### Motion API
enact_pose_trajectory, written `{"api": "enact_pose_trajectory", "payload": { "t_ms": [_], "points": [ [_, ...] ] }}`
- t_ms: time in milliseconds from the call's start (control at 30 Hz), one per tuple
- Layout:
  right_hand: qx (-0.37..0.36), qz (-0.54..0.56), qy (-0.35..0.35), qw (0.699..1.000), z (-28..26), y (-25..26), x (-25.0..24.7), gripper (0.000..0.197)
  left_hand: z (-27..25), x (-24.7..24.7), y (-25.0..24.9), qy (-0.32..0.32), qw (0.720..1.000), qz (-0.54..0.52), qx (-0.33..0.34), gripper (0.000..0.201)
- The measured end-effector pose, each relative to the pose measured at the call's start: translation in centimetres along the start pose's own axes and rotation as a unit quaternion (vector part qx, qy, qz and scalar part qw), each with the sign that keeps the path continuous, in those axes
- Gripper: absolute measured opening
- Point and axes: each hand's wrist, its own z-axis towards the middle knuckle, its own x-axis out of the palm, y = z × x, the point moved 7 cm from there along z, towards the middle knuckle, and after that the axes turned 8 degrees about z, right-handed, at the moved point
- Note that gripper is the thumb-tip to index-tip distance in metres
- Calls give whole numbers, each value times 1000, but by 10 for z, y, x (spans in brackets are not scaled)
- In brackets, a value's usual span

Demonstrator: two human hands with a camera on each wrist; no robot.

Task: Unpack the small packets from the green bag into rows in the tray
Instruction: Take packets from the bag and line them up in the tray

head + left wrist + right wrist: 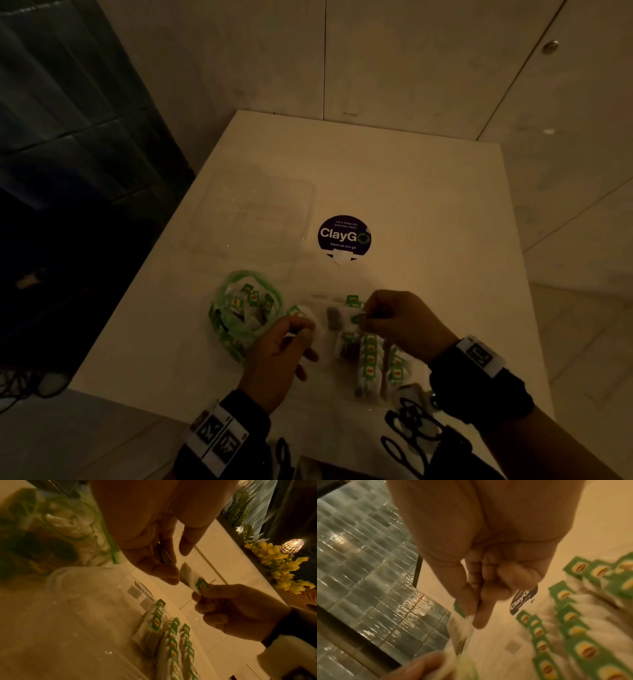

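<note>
- Green-tagged paper packet (192,580) is pinched by its tag end between thumb and forefinger of the right hand (399,323); its long axis is seen running from that hand toward the left hand (277,356), pouch end leading.
- In the left wrist view the fingers (161,572) of the left hand are seen loosely spread right at the pouch end of this packet; in the head view they are curled near a second packet (297,312) (whether it is gripped cannot be told).
- More packets are held loosely heaped in the green bag (239,315), lying open on the white table (428,205) to the left of both hands.
- Rows of packets (371,359) are stood on edge in the clear tray (342,401) under the right hand, tags up, the rows running toward and away from the person.
- A clear lid (253,212) is lying further back, beside a round dark sticker (344,234).
- The tray walls are barely made out in the dim light, and its near edge is hidden by dark cords.
</note>
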Motion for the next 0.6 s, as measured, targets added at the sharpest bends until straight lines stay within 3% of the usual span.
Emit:
{"api": "enact_pose_trajectory", "payload": {
  "t_ms": [100,233,300,400,600],
  "points": [
    [-11,-105,26,994,3,-5,9,7,1,-8,9,-7,999,40,18,19],
    [-14,-216,98,971,6,-16,39,24,-2,-6,7,2,999,42,32,9],
    [-4,-254,120,960,9,-21,50,25,-3,-5,6,3,999,29,30,16],
    [-4,-276,103,956,13,-21,55,18,-3,-3,6,5,1000,24,20,31],
    [-11,-317,71,946,20,-12,53,34,-2,7,11,76,992,102,-22,15]
  ]
}}
